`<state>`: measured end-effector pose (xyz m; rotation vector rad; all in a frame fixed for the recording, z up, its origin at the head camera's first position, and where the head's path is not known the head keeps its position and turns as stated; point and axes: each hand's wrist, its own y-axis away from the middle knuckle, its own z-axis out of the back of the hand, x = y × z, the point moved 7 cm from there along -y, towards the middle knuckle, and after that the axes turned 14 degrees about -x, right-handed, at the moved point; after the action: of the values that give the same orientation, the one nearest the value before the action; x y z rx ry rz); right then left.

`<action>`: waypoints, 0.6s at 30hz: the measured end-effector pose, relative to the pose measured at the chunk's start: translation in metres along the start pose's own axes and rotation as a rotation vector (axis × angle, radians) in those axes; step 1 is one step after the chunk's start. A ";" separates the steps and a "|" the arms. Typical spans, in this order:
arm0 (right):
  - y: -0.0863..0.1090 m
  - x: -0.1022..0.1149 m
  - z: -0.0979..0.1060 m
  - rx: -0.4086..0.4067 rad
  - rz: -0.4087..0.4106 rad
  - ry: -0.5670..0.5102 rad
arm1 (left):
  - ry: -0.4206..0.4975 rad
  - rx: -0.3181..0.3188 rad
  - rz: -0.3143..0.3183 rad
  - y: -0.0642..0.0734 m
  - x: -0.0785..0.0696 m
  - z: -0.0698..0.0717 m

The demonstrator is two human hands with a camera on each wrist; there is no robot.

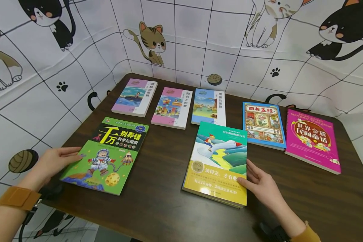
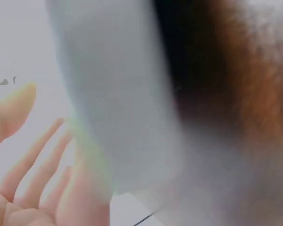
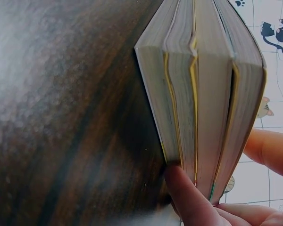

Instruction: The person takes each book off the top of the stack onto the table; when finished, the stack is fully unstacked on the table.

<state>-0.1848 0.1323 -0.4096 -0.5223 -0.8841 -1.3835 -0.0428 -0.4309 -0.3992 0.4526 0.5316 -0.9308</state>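
Observation:
My right hand grips the right side of a stack of several books, with the thumb on the top cover. The uppermost book has a green and yellow cover with a white goose. In the right wrist view, the page edges of the stack show as layers, with a finger at the lowest book's edge. At the left, my left hand has its fingers extended at the left edge of a green and black book with an astronaut. The left wrist view is mostly blurred.
Three slim books, left, middle and right, lie along the back of the brown table. A blue book and a magenta book lie at the right. A cat-patterned cloth hangs behind.

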 end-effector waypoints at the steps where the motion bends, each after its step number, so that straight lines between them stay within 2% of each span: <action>1: 0.000 0.000 0.000 0.000 0.003 -0.003 | -0.007 0.007 0.001 0.000 -0.002 0.000; 9: 0.000 -0.001 0.002 -0.001 0.004 -0.039 | -0.047 0.055 -0.059 0.001 -0.017 0.000; 14: 0.000 -0.001 0.001 0.002 0.005 -0.044 | -0.080 0.069 -0.040 0.004 -0.029 0.004; 18: 0.000 -0.002 0.001 0.001 0.000 -0.044 | -0.091 0.044 -0.048 0.005 -0.047 0.007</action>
<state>-0.1853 0.1345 -0.4109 -0.5540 -0.9202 -1.3761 -0.0603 -0.4030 -0.3642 0.4369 0.4412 -1.0057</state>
